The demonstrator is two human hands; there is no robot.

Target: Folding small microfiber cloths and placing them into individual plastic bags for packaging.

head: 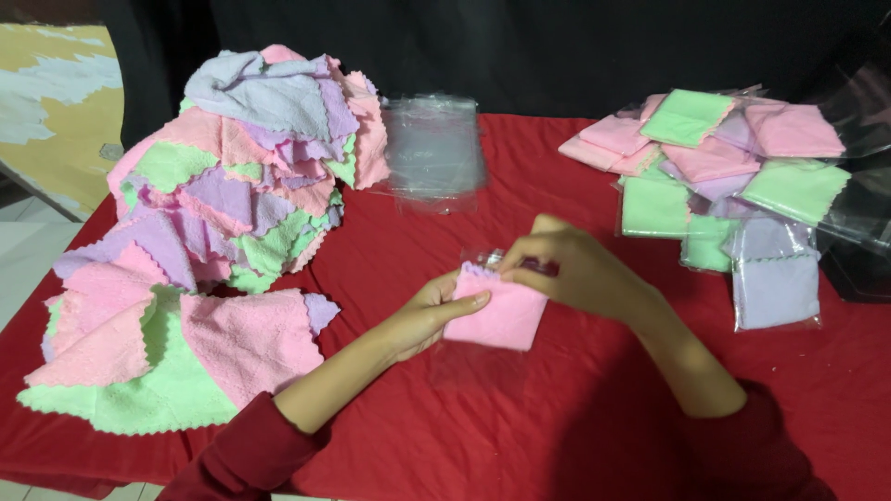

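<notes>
**Pink cloth halfway into a clear bag**

My left hand (436, 311) holds a folded pink cloth (501, 311) at the middle of the red tablecloth (557, 436), thumb pressed along its near edge and the other fingers curled beneath, so the cloth is pinched between them. My right hand (580, 269) sits just at two o'clock from the cloth, its fingertips (510, 267) bunched together and pinching the top edge where the mouth of a clear plastic bag (478, 357) meets the fabric. The bag's lower part hangs loose toward six o'clock, flat on the table. Whether the cloth is fully inside the bag, I cannot tell.

At ten o'clock from my hands rises a tall heap of unfolded cloths (232, 195) in pink, green and lilac, with scalloped edges, spilling down to eight o'clock. At twelve o'clock, near the table's far edge, lies a stack of empty clear bags (434, 148). At two o'clock, well apart from my hands, rests a pile of bagged cloths (733, 186), folded square in the same three colours.
</notes>
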